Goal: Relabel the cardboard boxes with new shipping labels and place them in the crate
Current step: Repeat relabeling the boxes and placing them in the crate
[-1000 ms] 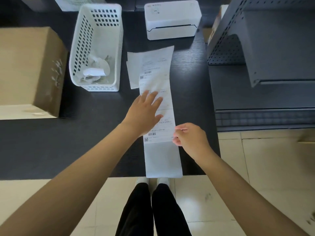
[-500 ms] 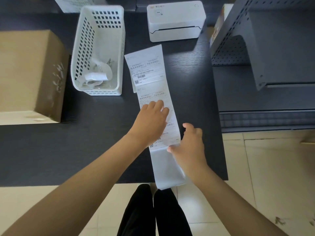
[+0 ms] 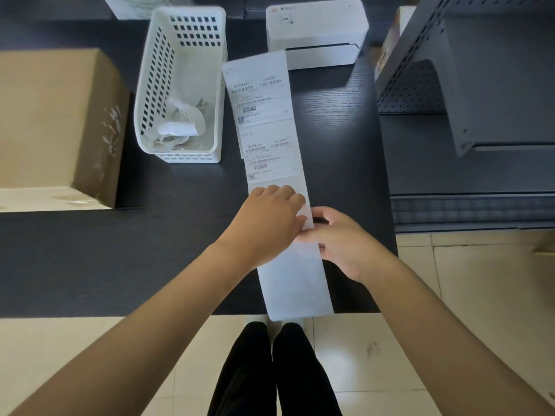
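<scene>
A long white strip of shipping labels (image 3: 270,139) lies down the middle of the black table (image 3: 90,259), its blank end hanging over the near edge. Two printed labels show on its far part. My left hand (image 3: 267,223) presses on the strip just below the second label, fingers curled. My right hand (image 3: 339,238) pinches the strip's right edge beside it. A cardboard box (image 3: 51,124) sits at the left of the table, apart from both hands.
A white perforated basket (image 3: 180,82) holding peeled label scraps stands left of the strip. A white label printer (image 3: 318,31) sits at the far end. Grey metal shelving (image 3: 468,94) borders the table's right side. Tiled floor lies below.
The strip has straightened and now shows two full labels. My left hand slid down the strip toward me, and my right hand moved up to meet it at the strip's right edge.
</scene>
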Motion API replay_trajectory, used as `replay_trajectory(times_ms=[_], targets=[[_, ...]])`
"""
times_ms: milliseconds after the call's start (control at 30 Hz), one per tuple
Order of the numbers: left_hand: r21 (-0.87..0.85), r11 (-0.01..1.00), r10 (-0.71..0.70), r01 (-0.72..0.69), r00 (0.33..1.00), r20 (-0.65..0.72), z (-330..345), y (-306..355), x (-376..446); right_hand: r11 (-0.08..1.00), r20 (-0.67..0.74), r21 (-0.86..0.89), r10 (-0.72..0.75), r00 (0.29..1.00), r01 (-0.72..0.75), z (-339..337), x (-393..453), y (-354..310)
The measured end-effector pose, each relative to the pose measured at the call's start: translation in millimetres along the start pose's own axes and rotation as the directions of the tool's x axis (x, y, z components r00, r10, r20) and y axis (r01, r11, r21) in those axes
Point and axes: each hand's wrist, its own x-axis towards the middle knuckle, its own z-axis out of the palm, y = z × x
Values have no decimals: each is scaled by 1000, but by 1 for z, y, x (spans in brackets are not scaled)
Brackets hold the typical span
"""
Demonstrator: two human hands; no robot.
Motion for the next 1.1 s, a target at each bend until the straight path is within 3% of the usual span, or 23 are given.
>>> replay_trajectory(times_ms=[267,533,800,1000,1100], targets=[[-65,998,19,-16,999,42,-4,-6,-6,997,23,44,-65,998,64,4,1,-4],[55,997,56,-63,990,127,-6,-2,-6,960,-75,-225,-186,980,165,8,1,6],[-31,999,-1,8,973,229,-5,-1,-6,941,-136,-276,-239,961,195,8,2,16],[20,1000,-13,10,985,171,-9,5,-4,952,-138,-226,-242,961,207,7,-5,22],[-48,997,-51,55,995,84,-16,-1,-6,961,-167,-192,-229,959,196,5,-7,26]])
